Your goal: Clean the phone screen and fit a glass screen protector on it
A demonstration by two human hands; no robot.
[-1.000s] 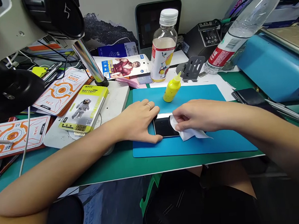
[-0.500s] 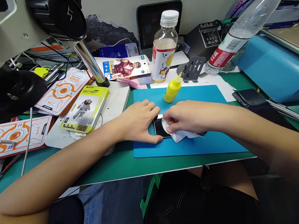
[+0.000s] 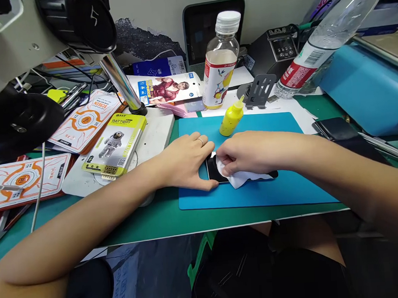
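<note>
The phone (image 3: 213,169) lies flat on the near half of the blue mat (image 3: 202,198), partly hidden under the right hand (image 3: 248,154), which pinches a white wipe (image 3: 237,179) against it. The left hand (image 3: 189,163) grips nothing; it lies spread, thumb well apart from the fingers, at the phone's left end. Just beyond the phone, on the mat, stands a yellow bottle (image 3: 231,119), close to the right hand. Past the mat's far edge stand a drink bottle (image 3: 219,71) and, to its right, a grey bracket (image 3: 260,91). To the left, a battery box (image 3: 115,145) rests on the white base (image 3: 157,124), with the metal post (image 3: 122,84) at its far side.
</note>
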